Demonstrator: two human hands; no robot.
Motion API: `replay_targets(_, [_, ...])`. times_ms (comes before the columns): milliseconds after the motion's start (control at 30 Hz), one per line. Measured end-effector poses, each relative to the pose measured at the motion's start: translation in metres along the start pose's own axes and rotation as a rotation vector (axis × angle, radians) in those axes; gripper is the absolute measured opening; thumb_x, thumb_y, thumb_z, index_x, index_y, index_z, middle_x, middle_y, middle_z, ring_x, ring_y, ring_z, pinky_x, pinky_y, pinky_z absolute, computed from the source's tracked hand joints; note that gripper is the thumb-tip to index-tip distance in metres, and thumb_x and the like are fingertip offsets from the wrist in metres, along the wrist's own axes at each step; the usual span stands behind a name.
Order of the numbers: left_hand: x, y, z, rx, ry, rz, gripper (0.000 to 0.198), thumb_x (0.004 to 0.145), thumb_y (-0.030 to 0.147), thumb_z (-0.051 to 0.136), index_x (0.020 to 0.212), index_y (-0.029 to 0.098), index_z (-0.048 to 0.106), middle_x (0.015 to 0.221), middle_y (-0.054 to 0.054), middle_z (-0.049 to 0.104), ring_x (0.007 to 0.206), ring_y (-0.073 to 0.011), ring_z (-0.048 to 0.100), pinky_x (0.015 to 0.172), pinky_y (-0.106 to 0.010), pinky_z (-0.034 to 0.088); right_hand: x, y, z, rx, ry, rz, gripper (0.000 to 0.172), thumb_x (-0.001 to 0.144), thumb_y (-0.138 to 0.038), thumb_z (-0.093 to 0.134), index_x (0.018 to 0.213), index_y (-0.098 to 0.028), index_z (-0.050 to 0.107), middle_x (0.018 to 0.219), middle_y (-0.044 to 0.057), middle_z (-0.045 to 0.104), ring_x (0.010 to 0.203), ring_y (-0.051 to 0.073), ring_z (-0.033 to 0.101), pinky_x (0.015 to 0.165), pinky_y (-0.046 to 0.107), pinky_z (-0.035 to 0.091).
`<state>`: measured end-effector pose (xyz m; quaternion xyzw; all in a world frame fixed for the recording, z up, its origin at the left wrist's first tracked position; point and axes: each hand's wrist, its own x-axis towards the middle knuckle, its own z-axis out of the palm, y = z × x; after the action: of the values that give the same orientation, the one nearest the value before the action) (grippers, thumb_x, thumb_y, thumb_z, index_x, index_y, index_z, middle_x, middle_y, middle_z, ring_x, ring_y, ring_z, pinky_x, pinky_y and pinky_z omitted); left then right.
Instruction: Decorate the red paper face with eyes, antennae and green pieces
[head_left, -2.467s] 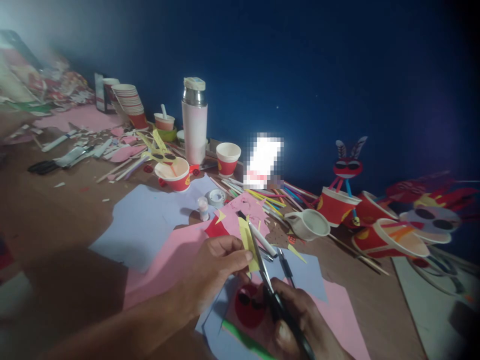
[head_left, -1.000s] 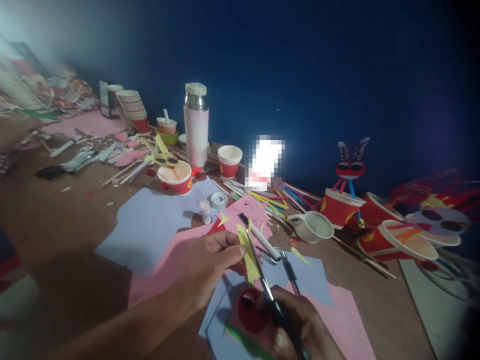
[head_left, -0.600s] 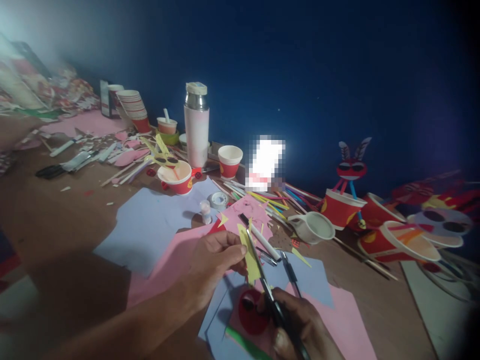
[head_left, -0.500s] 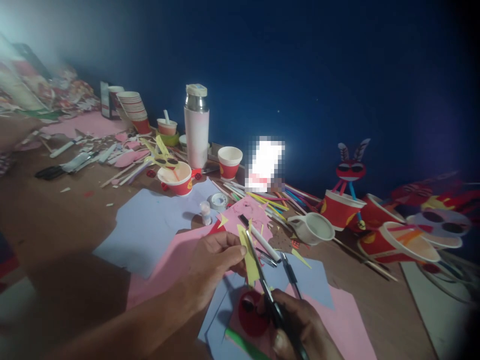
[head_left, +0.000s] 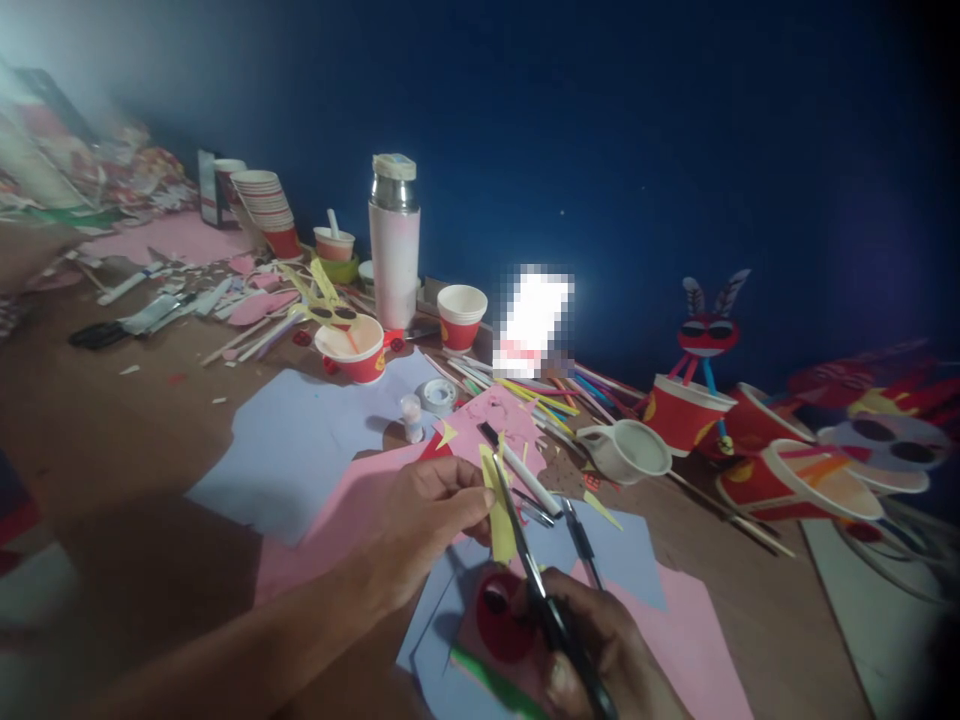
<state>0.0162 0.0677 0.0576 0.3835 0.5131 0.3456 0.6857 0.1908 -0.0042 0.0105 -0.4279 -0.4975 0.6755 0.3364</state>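
My left hand (head_left: 424,530) pinches a narrow yellow paper strip (head_left: 499,515) at its lower left edge. My right hand (head_left: 604,650) grips black-handled scissors (head_left: 551,620), and their blades lie along that strip. Below the strip is a red paper circle with black sunglasses (head_left: 499,617), on a pink sheet over lavender paper (head_left: 435,650). A green strip (head_left: 487,685) lies at the bottom. A white marker (head_left: 521,480) and dark pens (head_left: 581,545) lie just right of the yellow paper.
A steel-topped pink flask (head_left: 394,240), red paper cups, a tape roll (head_left: 439,396) and a small bottle (head_left: 411,418) stand beyond my hands. Coloured sticks (head_left: 525,390) and a paper-cup rabbit figure (head_left: 705,335) are to the right. Paper scraps cover the far left of the wooden table (head_left: 127,440).
My hands stay nearly in place, with the scissors still along the yellow strip. The view has shifted slightly, moving the table items a little in the picture.
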Motion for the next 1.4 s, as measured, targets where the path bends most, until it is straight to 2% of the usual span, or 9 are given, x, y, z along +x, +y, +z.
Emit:
replay_targets(367, [0.001, 0.001, -0.002, -0.015, 0.004, -0.017, 0.011, 0.069, 0.022, 0.061, 0.061, 0.016, 0.057, 0.057, 0.000, 0.063, 0.055, -0.0100, 0.058, 0.055, -0.021, 0.041, -0.001, 0.000, -0.003, -0.092, -0.013, -0.008, 0.039, 0.066, -0.053, 0.068, 0.076, -0.019, 0.053, 0.060, -0.006, 0.032, 0.055, 0.010, 0.024, 0.049, 0.024, 0.019])
replay_targets(633, [0.001, 0.006, -0.004, -0.005, -0.008, -0.023, 0.008, 0.065, 0.020, 0.062, 0.060, 0.015, 0.058, 0.057, -0.001, 0.063, 0.053, -0.0104, 0.056, 0.053, -0.022, 0.042, 0.000, -0.004, 0.000, 0.007, 0.006, 0.033, 0.041, 0.066, -0.055, 0.069, 0.078, -0.018, 0.055, 0.056, -0.008, 0.031, 0.049, 0.007, 0.021, 0.045, 0.023, 0.015])
replay_targets(800, [0.002, 0.008, -0.007, -0.016, -0.047, -0.026, 0.009, 0.060, 0.021, 0.064, 0.060, 0.014, 0.058, 0.055, -0.001, 0.062, 0.050, -0.0106, 0.055, 0.052, -0.023, 0.043, -0.001, -0.005, -0.001, -0.051, -0.001, 0.012, 0.042, 0.066, -0.055, 0.068, 0.081, -0.018, 0.057, 0.059, -0.006, 0.033, 0.053, 0.009, 0.024, 0.047, 0.023, 0.018])
replay_targets(967, [0.003, 0.009, -0.009, 0.025, -0.103, -0.032, 0.008, 0.057, 0.018, 0.062, 0.055, 0.014, 0.056, 0.048, 0.003, 0.055, 0.042, -0.0059, 0.046, 0.042, -0.019, 0.033, -0.001, -0.005, -0.006, -0.093, -0.036, -0.030, 0.038, 0.067, -0.053, 0.066, 0.079, -0.018, 0.057, 0.062, -0.005, 0.037, 0.054, 0.009, 0.027, 0.047, 0.022, 0.021])
replay_targets(1133, [0.004, 0.007, -0.011, 0.002, -0.160, -0.001, 0.009, 0.057, 0.021, 0.062, 0.056, 0.014, 0.057, 0.051, 0.000, 0.055, 0.049, -0.0110, 0.051, 0.048, -0.025, 0.040, -0.001, -0.006, -0.007, -0.098, -0.038, -0.020, 0.039, 0.067, -0.053, 0.068, 0.083, -0.018, 0.059, 0.060, -0.005, 0.038, 0.052, 0.009, 0.026, 0.046, 0.022, 0.022])
replay_targets(1300, [0.004, 0.006, -0.013, 0.010, -0.158, -0.011, 0.008, 0.057, 0.020, 0.063, 0.055, 0.015, 0.057, 0.051, 0.001, 0.054, 0.050, -0.0100, 0.049, 0.052, -0.026, 0.042, -0.002, -0.006, -0.006, -0.004, -0.006, 0.050, 0.038, 0.063, -0.051, 0.073, 0.071, -0.018, 0.056, 0.054, -0.007, 0.032, 0.048, 0.007, 0.023, 0.042, 0.021, 0.018])
replay_targets(1400, [0.006, 0.005, -0.017, 0.034, -0.159, -0.016, 0.009, 0.056, 0.020, 0.063, 0.053, 0.015, 0.057, 0.051, 0.001, 0.055, 0.049, -0.0098, 0.050, 0.051, -0.024, 0.041, -0.002, -0.011, -0.005, -0.007, -0.008, 0.105, 0.040, 0.063, -0.055, 0.071, 0.073, -0.018, 0.059, 0.054, -0.007, 0.035, 0.047, 0.007, 0.027, 0.043, 0.021, 0.021])
